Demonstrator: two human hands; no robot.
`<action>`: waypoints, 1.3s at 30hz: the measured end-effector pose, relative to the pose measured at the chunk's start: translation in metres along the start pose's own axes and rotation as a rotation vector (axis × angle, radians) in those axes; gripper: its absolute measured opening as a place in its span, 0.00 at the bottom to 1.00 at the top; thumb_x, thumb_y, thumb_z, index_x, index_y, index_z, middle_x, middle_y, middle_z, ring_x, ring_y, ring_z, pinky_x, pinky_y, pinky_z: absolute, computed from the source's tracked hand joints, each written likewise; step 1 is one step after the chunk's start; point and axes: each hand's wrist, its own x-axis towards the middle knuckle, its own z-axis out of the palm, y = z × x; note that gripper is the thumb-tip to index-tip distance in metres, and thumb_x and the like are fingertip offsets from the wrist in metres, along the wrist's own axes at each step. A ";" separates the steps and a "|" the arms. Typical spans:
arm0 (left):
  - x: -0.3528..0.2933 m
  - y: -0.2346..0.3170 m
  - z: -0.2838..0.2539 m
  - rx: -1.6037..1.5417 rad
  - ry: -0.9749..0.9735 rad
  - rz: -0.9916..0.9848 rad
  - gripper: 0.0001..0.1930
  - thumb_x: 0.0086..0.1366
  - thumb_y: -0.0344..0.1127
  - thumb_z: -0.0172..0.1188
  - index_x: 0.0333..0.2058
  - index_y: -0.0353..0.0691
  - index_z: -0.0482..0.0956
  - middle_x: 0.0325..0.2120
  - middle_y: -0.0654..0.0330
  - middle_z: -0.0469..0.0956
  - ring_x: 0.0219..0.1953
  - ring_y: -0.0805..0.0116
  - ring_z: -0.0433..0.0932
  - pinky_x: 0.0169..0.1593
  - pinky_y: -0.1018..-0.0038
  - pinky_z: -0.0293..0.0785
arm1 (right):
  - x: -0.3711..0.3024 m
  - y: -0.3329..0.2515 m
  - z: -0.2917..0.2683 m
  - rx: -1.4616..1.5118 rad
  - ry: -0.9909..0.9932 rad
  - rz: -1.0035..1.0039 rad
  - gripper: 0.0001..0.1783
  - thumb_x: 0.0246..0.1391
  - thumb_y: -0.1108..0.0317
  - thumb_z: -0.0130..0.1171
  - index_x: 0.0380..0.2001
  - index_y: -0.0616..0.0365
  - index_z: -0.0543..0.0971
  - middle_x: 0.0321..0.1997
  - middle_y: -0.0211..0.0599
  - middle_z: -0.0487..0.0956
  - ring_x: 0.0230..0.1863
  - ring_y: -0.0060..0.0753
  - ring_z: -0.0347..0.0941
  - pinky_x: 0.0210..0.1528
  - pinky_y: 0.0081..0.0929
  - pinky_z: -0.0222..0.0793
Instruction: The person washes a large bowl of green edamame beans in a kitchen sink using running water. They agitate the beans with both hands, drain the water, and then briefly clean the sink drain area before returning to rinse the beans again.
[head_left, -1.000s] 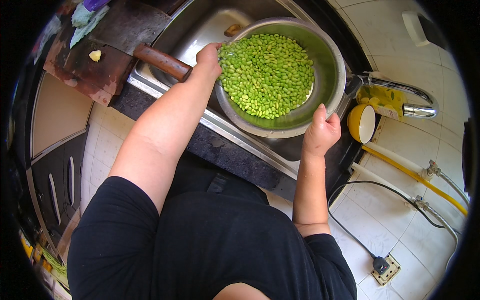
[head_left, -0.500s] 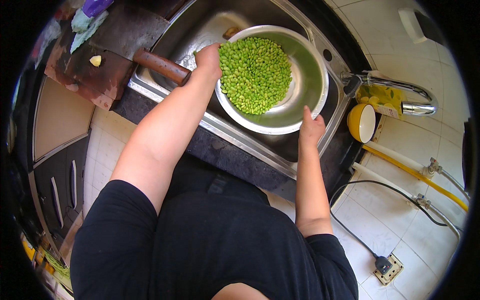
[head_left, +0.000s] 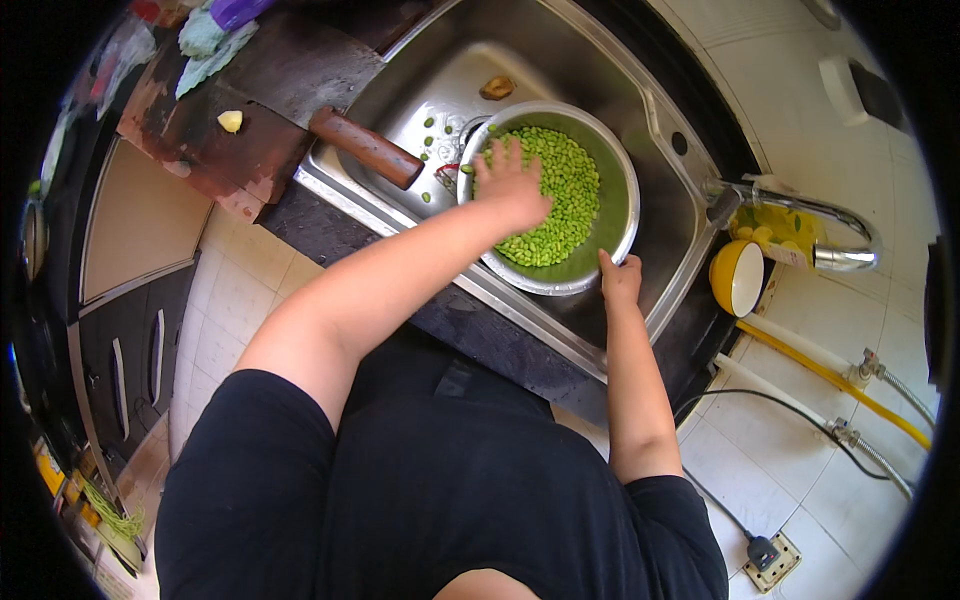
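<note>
A round metal basin [head_left: 625, 215] stands in the sink, holding a heap of shelled green beans [head_left: 565, 190]. My left hand [head_left: 512, 190] lies on the beans at the basin's left side, its fingers spread and palm down. At the basin's lower right, my right hand [head_left: 620, 280] grips the rim, thumb on top; its other fingers are partly hidden. Several loose beans [head_left: 427, 141] are scattered on the sink floor near the drain, left of the basin.
The steel sink [head_left: 470, 60] holds a brown lump [head_left: 497, 88]. A thick wooden handle [head_left: 365, 147] juts over its left edge. A pale yellow piece [head_left: 230, 121] lies on the worn board [head_left: 185, 140]. The tap [head_left: 850, 215] and a yellow bowl [head_left: 735, 278] are at right.
My left hand has let go of the rim and moved onto the beans. The basin sits lower in the sink, and the beans have spread toward its right side. Loose beans in the sink now show.
</note>
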 end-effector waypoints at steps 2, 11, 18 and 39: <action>-0.007 -0.001 0.006 -0.105 0.002 0.209 0.29 0.59 0.44 0.46 0.57 0.37 0.55 0.59 0.46 0.46 0.62 0.52 0.44 0.62 0.56 0.40 | -0.014 -0.030 -0.011 -0.140 0.122 -0.124 0.25 0.39 0.59 0.61 0.37 0.68 0.71 0.40 0.57 0.71 0.42 0.54 0.68 0.45 0.38 0.63; -0.072 -0.050 -0.013 -0.443 0.079 0.467 0.25 0.58 0.37 0.50 0.52 0.31 0.60 0.56 0.43 0.55 0.59 0.48 0.53 0.61 0.63 0.49 | -0.023 -0.099 -0.004 -0.023 0.319 -0.396 0.37 0.35 0.62 0.62 0.50 0.66 0.62 0.55 0.58 0.58 0.58 0.54 0.52 0.59 0.40 0.47; -0.007 -0.059 0.035 -0.741 0.247 -0.313 0.25 0.55 0.31 0.50 0.51 0.25 0.58 0.53 0.40 0.58 0.54 0.51 0.60 0.55 0.66 0.57 | -0.001 0.003 0.023 1.110 -0.440 0.607 0.24 0.45 0.74 0.54 0.48 0.65 0.64 0.45 0.45 0.71 0.44 0.46 0.69 0.45 0.39 0.67; -0.140 0.005 -0.061 -1.313 0.244 0.318 0.04 0.60 0.25 0.46 0.34 0.37 0.62 0.29 0.63 0.68 0.32 0.79 0.66 0.37 0.80 0.65 | -0.105 -0.001 -0.141 1.235 -0.343 0.341 0.21 0.37 0.82 0.50 0.42 0.69 0.68 0.36 0.46 0.73 0.35 0.39 0.72 0.40 0.31 0.69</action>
